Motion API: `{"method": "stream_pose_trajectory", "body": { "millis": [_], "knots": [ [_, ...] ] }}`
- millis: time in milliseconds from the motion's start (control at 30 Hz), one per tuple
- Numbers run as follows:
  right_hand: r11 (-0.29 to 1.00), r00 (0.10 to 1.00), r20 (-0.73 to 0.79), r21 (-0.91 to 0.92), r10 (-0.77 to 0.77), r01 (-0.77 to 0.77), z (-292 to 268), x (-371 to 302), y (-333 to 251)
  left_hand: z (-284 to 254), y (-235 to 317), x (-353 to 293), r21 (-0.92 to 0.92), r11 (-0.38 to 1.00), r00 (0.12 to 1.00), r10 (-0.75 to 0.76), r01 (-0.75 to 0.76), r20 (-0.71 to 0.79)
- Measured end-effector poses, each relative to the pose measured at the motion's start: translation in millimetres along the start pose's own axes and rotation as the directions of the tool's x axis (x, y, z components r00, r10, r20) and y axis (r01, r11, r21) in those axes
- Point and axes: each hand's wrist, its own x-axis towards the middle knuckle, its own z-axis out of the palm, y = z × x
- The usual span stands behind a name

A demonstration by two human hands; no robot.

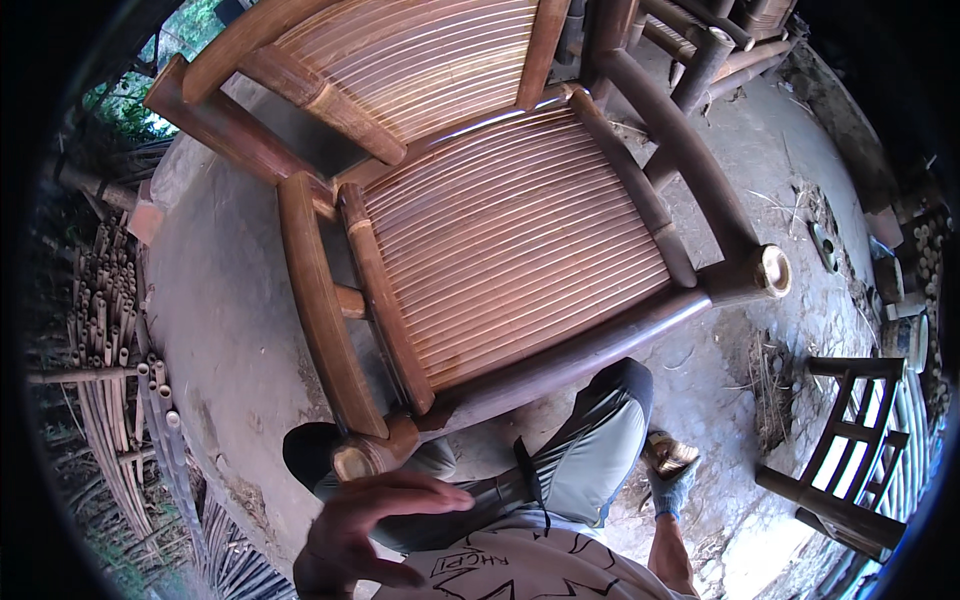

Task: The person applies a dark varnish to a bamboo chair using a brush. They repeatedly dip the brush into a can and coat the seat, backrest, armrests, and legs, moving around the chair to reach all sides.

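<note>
The bamboo chair (520, 240) stands at upper middle. Lower, the left hand (345, 525) has thumb and fingers apart; the right hand (671, 480), I cannot tell. The pale shirt (545, 548) at the bottom bears printed letters (482, 562).

A bamboo chair (520, 245) on a stained grey floor (225, 310)

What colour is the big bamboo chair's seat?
The slatted bamboo seat is reddish brown, best in head view.

Slatted bamboo chair (520, 250) before a person's bare, curved left hand (350, 515) and gloved right hand (672, 478)
</note>
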Motion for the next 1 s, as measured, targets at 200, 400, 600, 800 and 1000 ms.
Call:
{"method": "stream_pose_trajectory", "body": {
  "millis": [200, 400, 600, 800, 1000],
  "knots": [
    [0.997, 0.998, 0.038, 0.072, -0.041, 0.038, 9, 13, 17, -60, 11, -13, 0.258, 0.954, 0.935, 0.222, -0.15, -0.276],
    [0.993, 1.0, 0.014, 0.118, -0.014, 0.012, 13, 16, 13, -171, 34, 11, 0.674, 0.709, 0.806, 0.515, -0.208, -0.292],
    [0.992, 0.996, -0.042, 0.105, 0.073, -0.068, 15, 17, 40, -250, 57, 82, 0.878, 0.455, 0.417, 0.834, -0.15, -0.362],
    [0.919, 0.968, 0.049, -0.33, 0.246, -0.216, -66, -17, 19, -332, 136, 148, 0.872, 0.49, 0.441, 0.782, 0.002, -0.44],
    [0.965, 0.98, -0.105, 0.186, -0.167, 0.184, -128, -74, -258, -418, 175, 165, 0.814, 0.565, 0.806, 0.416, 0.134, -0.421]
  ]
}}
